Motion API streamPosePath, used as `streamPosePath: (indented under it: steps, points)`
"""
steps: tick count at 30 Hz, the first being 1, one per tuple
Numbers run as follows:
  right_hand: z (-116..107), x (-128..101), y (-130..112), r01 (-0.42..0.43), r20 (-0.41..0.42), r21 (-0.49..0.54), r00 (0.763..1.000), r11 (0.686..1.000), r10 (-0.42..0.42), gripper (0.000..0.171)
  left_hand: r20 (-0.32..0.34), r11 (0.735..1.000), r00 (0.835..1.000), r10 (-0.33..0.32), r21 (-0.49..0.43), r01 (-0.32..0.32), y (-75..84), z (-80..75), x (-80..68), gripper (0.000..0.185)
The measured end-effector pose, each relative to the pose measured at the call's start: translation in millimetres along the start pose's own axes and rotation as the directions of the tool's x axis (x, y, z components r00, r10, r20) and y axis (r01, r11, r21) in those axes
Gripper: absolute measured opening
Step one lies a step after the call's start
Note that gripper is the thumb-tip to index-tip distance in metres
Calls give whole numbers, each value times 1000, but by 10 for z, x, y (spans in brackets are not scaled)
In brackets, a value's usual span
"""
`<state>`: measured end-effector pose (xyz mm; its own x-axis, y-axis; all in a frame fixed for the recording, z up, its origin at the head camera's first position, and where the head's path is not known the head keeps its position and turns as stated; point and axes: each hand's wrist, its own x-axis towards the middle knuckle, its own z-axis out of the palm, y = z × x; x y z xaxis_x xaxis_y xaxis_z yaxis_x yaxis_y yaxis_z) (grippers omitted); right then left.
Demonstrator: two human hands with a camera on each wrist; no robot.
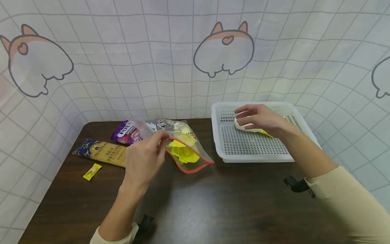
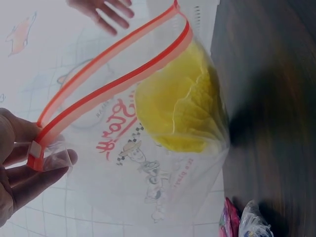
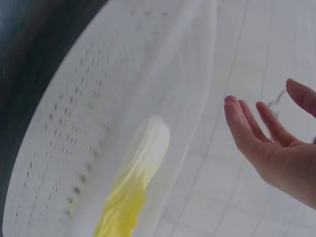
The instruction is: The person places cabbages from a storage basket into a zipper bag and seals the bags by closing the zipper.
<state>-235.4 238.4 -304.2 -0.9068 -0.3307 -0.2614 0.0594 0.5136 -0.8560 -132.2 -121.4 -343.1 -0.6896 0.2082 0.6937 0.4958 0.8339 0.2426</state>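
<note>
Left hand (image 1: 146, 157) is pinching the corner of the open zip bag (image 1: 179, 145) at table centre, yellow leaves inside. At 2 o'clock, right hand (image 1: 259, 119) is hovering open-fingered over a cabbage leaf (image 1: 253, 128) in the white basket (image 1: 250, 149). Looks mid-transfer; next move needs a grasp on that leaf.

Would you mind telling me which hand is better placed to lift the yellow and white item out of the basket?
The right hand: it hovers open just above the item in the white basket, while the left hand pinches the zip bag.
</note>
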Motion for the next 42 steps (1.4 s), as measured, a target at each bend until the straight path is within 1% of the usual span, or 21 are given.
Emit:
streamPosePath:
  steps: [2, 4, 8, 12, 16, 18, 21, 26, 31, 35, 37, 42]
  points:
    - [-117, 85, 15, -29, 3, 31, 1000, 999, 29, 53, 4, 1000, 1000, -11, 2, 11, -7, -5, -2, 11]
    - [-219, 163, 27, -53, -2, 34, 999, 998, 53, 53, 6, 1000, 1000, -21, 2, 21, -11, -8, -4, 12]
    - [-392, 299, 52, -110, -16, -49, 994, 993, 109, 55, 9, 1000, 1000, -27, 5, 27, -11, -6, -9, 11]
    - [-564, 424, 121, -151, -2, -117, 988, 982, 152, 58, 4, 1000, 1000, -18, 8, 18, -5, 9, -5, 11]
    - [-712, 555, 241, -148, 22, -171, 988, 974, 154, 59, -12, 1000, 1000, -1, 11, 2, 0, 25, 1, 11]
    - [-768, 611, 311, -143, 33, -220, 988, 965, 154, 58, -18, 1000, 1000, 5, 12, -5, 1, 31, 5, 11]
    - [-838, 664, 404, -138, 35, -324, 987, 936, 158, 57, -20, 1000, 1000, 12, 8, -11, 5, 40, 7, 11]
    - [-930, 714, 526, -125, 34, -487, 986, 865, 162, 59, -17, 1000, 1000, 12, 5, -12, 14, 45, 4, 11]
    - [-967, 775, 645, -131, 54, -582, 979, 803, 198, 63, -18, 1000, 1000, 8, 7, -8, 18, 38, 3, 11]
    - [-963, 799, 741, -159, 53, -639, 967, 752, 249, 63, -10, 1000, 1000, 9, 6, -9, 23, 37, 7, 12]
    - [-958, 812, 779, -176, 54, -653, 959, 736, 278, 65, -7, 1000, 1000, 9, 8, -9, 27, 36, 8, 12]
    - [-929, 849, 849, -199, 56, -665, 948, 720, 314, 71, 4, 1000, 1000, -2, 4, 2, 30, 30, -2, 10]
